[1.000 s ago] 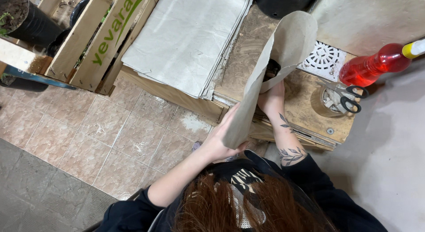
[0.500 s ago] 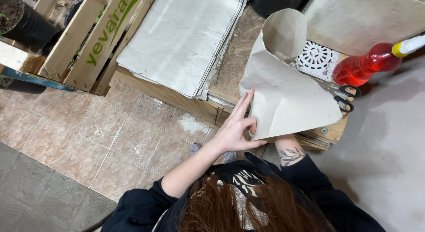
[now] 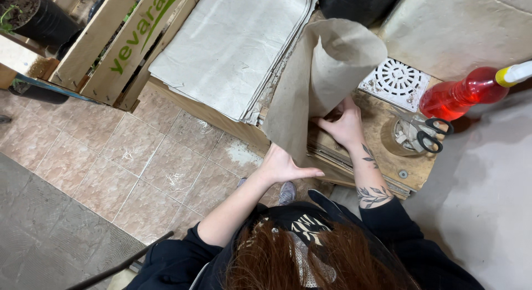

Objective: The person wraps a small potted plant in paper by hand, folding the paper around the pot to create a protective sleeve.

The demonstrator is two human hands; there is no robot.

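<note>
A sheet of brown kraft paper [image 3: 318, 79] is curled into a cone shape, standing over the wooden bench [image 3: 382, 157]. My left hand [image 3: 285, 167] presses flat against the sheet's lower outer edge. My right hand [image 3: 344, 124] grips the paper at the narrow bottom of the cone, fingers curled around it. A stack of grey paper sheets [image 3: 233, 46] lies on the bench to the left of the cone.
A red spray bottle [image 3: 471, 90] with a yellow nozzle lies at the right. Black-handled scissors [image 3: 429, 135] stand in a glass jar. A white round drain grate [image 3: 396, 79] sits beside it. Wooden crates [image 3: 116, 40] and a black pot [image 3: 41, 18] stand at the left over a tiled floor.
The flat paper sheet has been rolled up into a cone. My right hand moved up onto its lower end, and my left hand shifted to the outer edge.
</note>
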